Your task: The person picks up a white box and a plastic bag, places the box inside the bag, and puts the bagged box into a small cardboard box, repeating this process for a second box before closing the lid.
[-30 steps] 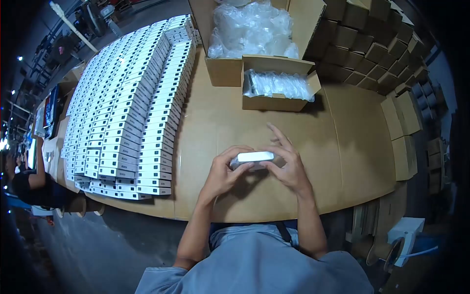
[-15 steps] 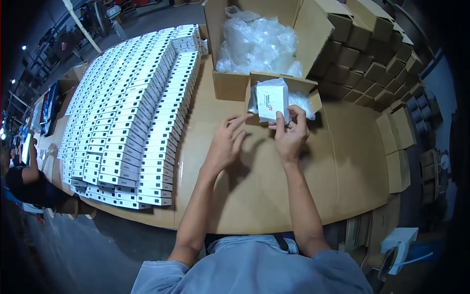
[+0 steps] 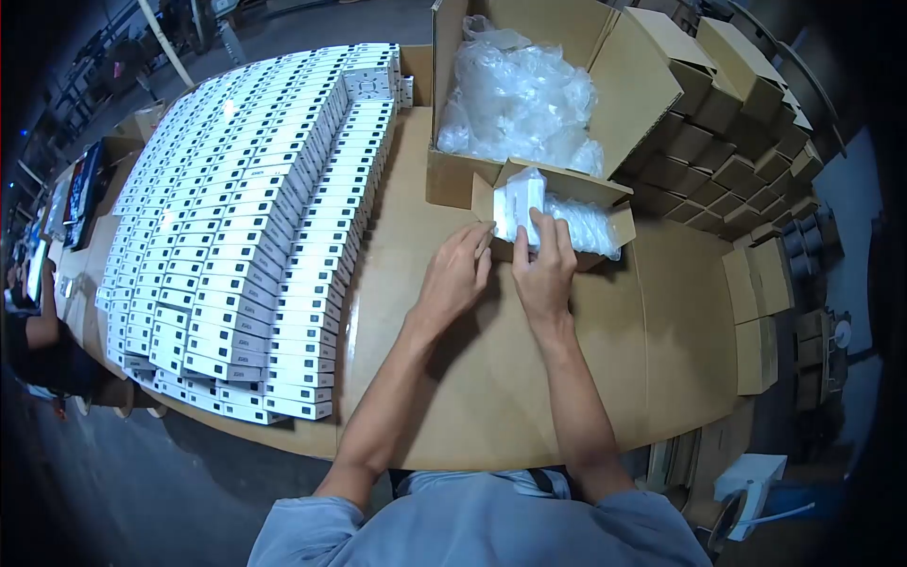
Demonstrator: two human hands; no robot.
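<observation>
My right hand [image 3: 546, 265] is closed on a small white box [image 3: 524, 197] in clear plastic wrap. The box stands on edge at the left end of a small open carton [image 3: 605, 182], partly inside it. My left hand [image 3: 458, 272] pinches the carton's near left edge, thumb and fingertips together beside a side flap [image 3: 482, 197]. To the right of the held box, several plastic-wrapped pieces [image 3: 581, 227] lie in the same carton. The carton's front wall is partly hidden by my right hand.
Behind the carton, a large open box [image 3: 452, 175] holds crumpled clear plastic bags [image 3: 520, 99]. Long rows of white boxes [image 3: 236, 236] fill the table's left side. Brown cartons [image 3: 718, 142] are stacked at the back right. Another person [image 3: 57, 345] is at the far left.
My right hand has lowered the wrapped box into the small carton, turning it from face-on to edge-on. The left hand has moved from open in the air to the carton's left edge.
</observation>
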